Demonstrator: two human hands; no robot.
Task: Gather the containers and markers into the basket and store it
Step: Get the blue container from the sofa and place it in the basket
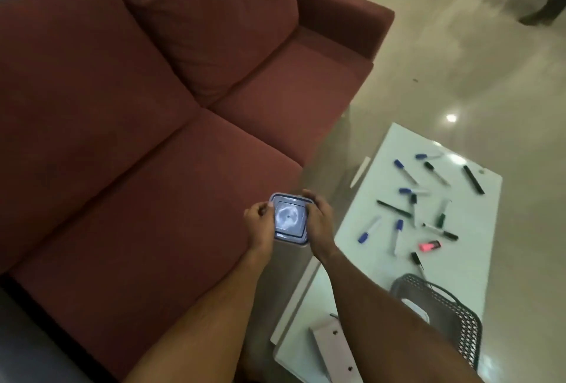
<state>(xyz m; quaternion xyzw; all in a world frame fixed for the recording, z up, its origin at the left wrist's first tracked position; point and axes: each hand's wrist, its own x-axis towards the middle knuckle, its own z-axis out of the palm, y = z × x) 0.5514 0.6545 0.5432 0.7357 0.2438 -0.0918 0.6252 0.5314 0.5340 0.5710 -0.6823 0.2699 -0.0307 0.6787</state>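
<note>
**Container in both hands, basket waiting low on your right**

The container is sitting between your hands, left hand and right hand each clasping one side, lid up, over the sofa edge. The basket is standing on the table, nearer you than the container and partly behind your right forearm, so your right hand is lying closer. Beyond it, the markers are lying scattered at all angles.
</note>
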